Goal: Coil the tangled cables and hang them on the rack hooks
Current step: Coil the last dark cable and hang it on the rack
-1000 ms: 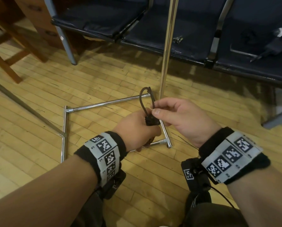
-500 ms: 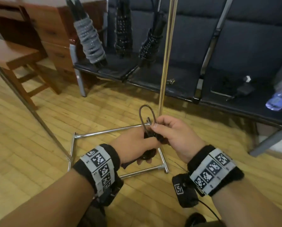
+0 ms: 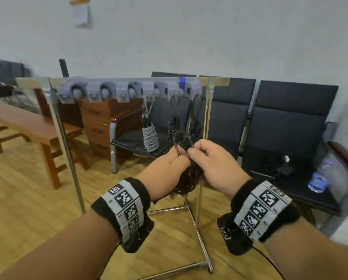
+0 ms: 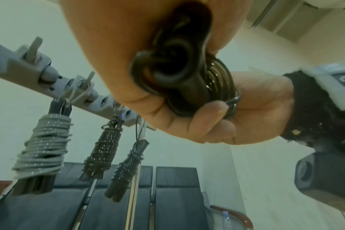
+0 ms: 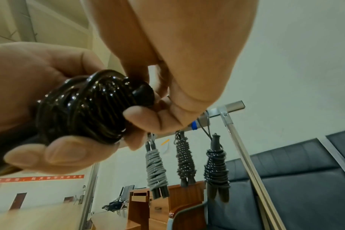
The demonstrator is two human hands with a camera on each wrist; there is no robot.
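Held cable bundle (image 3: 187, 176): glossy black. Hook rail (image 3: 128, 88): grey, one blue band. Hung cable coils: one grey (image 3: 150, 136), two black flecked white (image 3: 174, 126). Rack frame (image 3: 68, 150): silver. Chairs (image 3: 290, 122): dark navy. Wristbands (image 3: 126, 205): black, white-and-black square markers. Floor (image 3: 28, 199): yellow wood strips.

Bare forearms — black fuzzy wristbands (image 3: 264, 211) with white square-code marker strips

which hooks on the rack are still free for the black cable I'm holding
The three hooks at the left end of the rack are bare. The right end is crowded: a grey bundle and two dark bundles hang there side by side.
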